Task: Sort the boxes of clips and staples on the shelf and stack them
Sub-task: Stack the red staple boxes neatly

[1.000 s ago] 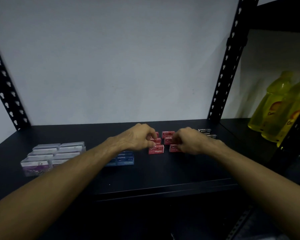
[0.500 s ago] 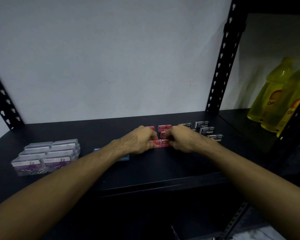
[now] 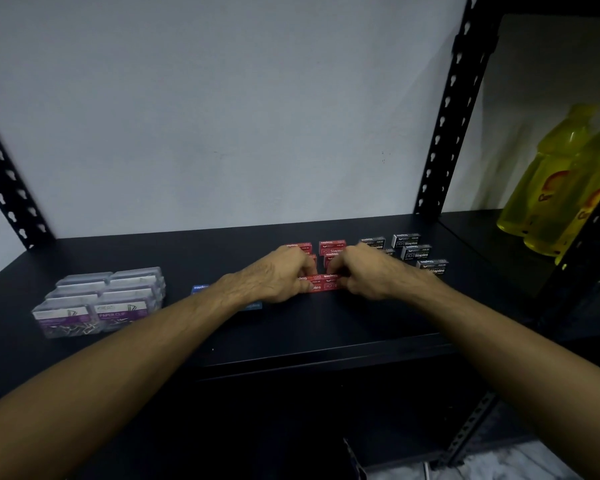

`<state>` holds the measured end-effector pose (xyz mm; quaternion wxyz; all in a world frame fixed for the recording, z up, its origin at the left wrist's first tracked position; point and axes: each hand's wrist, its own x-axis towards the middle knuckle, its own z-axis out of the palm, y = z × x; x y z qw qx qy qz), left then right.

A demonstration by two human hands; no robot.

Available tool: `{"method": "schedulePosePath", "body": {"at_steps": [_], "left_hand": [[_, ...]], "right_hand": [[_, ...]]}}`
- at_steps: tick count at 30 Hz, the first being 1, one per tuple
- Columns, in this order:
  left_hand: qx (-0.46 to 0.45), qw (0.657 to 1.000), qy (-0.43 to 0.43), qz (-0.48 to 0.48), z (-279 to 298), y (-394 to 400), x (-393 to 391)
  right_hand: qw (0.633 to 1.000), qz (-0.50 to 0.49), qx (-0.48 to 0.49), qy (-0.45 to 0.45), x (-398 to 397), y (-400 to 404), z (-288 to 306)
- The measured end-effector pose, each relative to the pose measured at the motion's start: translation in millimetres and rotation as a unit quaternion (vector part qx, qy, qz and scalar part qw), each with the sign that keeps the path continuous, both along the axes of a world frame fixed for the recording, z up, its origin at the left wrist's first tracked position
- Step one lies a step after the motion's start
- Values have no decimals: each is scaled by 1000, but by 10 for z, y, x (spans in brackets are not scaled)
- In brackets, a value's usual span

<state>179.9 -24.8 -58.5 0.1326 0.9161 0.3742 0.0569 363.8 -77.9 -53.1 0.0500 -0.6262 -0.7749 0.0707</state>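
On the black shelf (image 3: 326, 327), both my hands meet over the front row of red staple boxes (image 3: 321, 284). My left hand (image 3: 278, 275) pinches the left red box with curled fingers. My right hand (image 3: 364, 271) pinches the right red box, pressed against the other. More red staple boxes (image 3: 332, 245) stand in rows behind, partly hidden by my fingers. Black staple boxes (image 3: 414, 251) sit in a group to the right. Blue staple boxes (image 3: 200, 289) lie mostly hidden under my left forearm. Clear paper clip boxes (image 3: 101, 301) with purple labels are stacked at the left.
Black perforated uprights stand at the back left and at the right (image 3: 451, 109). Yellow drink bottles (image 3: 555, 181) stand on the neighbouring shelf at the far right. A white wall closes the back. A lower shelf lies dark below.
My hands brought the front red boxes together side by side. The camera tilted, so more black staple boxes show at the right.
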Motion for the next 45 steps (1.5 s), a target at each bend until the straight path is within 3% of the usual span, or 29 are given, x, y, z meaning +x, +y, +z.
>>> {"method": "schedulePosePath", "body": {"at_steps": [20, 29, 37, 45], "left_hand": [[4, 1000, 2, -10, -15, -126, -60], [76, 997, -18, 4, 406, 65, -78], [44, 998, 32, 28, 207, 342, 48], [6, 999, -1, 35, 14, 449, 116]], "right_hand": [[1000, 11, -14, -1, -42, -149, 24], [997, -44, 50, 33, 151, -2, 352], [998, -50, 7, -33, 87, 319, 141], [999, -18, 9, -38, 33, 457, 44]]}}
